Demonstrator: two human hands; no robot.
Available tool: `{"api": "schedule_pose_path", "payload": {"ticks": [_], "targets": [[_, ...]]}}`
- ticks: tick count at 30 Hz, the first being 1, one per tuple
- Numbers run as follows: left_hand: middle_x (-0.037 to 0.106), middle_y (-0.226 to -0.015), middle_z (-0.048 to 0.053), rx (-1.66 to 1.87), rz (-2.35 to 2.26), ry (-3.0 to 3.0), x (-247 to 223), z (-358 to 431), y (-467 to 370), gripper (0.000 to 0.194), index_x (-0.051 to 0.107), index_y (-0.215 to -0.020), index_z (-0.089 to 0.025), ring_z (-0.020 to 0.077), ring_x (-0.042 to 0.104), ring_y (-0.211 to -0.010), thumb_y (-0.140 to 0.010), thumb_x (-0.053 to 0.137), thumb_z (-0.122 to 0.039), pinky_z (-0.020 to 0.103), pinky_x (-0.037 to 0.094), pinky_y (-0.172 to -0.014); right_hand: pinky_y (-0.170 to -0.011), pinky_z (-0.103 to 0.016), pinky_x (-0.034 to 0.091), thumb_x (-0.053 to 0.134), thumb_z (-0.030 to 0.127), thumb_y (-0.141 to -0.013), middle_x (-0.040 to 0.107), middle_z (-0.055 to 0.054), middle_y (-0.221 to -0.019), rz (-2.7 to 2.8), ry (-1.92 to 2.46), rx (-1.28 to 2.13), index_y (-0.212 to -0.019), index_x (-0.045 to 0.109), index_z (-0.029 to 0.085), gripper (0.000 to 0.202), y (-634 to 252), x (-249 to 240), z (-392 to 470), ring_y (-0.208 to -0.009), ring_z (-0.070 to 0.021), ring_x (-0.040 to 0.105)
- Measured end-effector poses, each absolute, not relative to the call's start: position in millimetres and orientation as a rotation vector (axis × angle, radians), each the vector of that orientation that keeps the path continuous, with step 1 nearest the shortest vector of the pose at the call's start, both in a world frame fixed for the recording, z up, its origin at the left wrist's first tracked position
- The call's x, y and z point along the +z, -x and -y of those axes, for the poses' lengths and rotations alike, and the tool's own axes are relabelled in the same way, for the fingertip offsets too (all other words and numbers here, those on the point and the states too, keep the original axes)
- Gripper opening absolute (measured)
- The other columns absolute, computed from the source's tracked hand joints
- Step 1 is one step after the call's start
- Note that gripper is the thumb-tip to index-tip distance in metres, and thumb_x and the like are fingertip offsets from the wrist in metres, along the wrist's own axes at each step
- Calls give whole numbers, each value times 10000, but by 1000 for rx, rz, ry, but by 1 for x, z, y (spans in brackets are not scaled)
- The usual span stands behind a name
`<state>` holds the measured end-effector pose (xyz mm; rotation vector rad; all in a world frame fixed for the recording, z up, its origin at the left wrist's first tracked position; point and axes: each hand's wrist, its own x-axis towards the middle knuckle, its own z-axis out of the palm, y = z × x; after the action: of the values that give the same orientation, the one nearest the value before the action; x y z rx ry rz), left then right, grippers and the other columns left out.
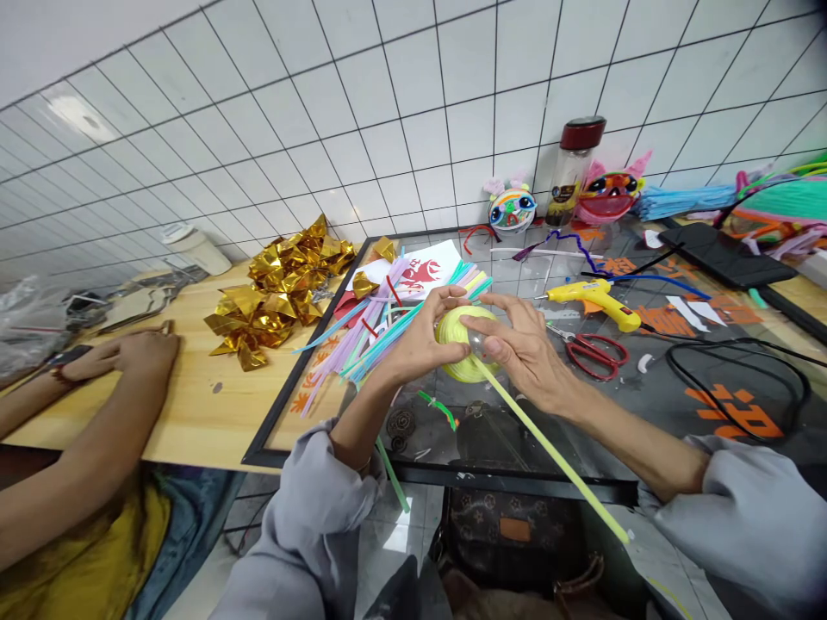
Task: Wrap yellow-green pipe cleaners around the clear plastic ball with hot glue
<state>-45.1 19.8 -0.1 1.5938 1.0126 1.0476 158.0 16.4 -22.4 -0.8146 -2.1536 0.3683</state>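
Observation:
Between my two hands is a rounded yellow form [460, 366] wrapped in coils of pipe cleaner, with a clear patch showing near its right side. My left hand [430, 340] curls around its left side, thumb pressed on the front. My right hand [526, 349] closes on its right side, finger and thumb at the coils. A loose yellow pipe cleaner [556, 452] runs from the form down to the right, past the table edge. Pastel pipe cleaners [368, 336] lie in a bundle just beyond my left hand.
Red-handled scissors [595, 355] and a yellow glue gun [598, 300] with a black cord lie to the right. Gold foil pieces [277, 284] are heaped at left. Two decorated animal heads and a bottle [572, 176] stand by the wall. Another person's forearms [109, 422] rest at far left.

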Motion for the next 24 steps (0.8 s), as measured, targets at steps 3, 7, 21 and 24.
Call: {"api": "schedule_pose_path", "payload": {"ticks": [3,7,21,24], "targets": [[559,-1306,109,1046,-1009,-1584,1,-19,44,739,429,-1227,-233,332,490,-1381,-568,762,-221,500,398,-1155,-1047,-548,397,298,525,-1068,547,-166,-1411,2140,784,337,-1278,719,231,555,-158,-22,-16,-1345,-322,474],[552,-1298,108,1043,-985,-1576,0,-20,44,738,418,-1228,-232,326,492,-1368,-571,755,-220,477,419,-1123,-1053,-546,398,336,481,-1069,561,-142,-1407,2145,738,322,-1252,723,252,485,-159,-22,-15,-1339,-315,486],[557,-1232,71,1103,-982,-1558,-3,-23,45,670,463,-1183,-235,287,513,-1299,-571,733,-227,409,432,-1070,-1021,-543,408,498,300,-989,552,-135,-1431,2191,624,265,-1333,641,299,372,-162,-23,-18,-1317,-330,512],[543,-1177,60,1139,-1027,-1546,-3,-24,43,629,478,-1149,-219,260,536,-1209,-562,705,-224,382,457,-1013,-995,-517,421,575,392,-964,595,-148,-1368,2185,594,186,-1277,651,260,348,-160,-22,-17,-1267,-329,546]]}}
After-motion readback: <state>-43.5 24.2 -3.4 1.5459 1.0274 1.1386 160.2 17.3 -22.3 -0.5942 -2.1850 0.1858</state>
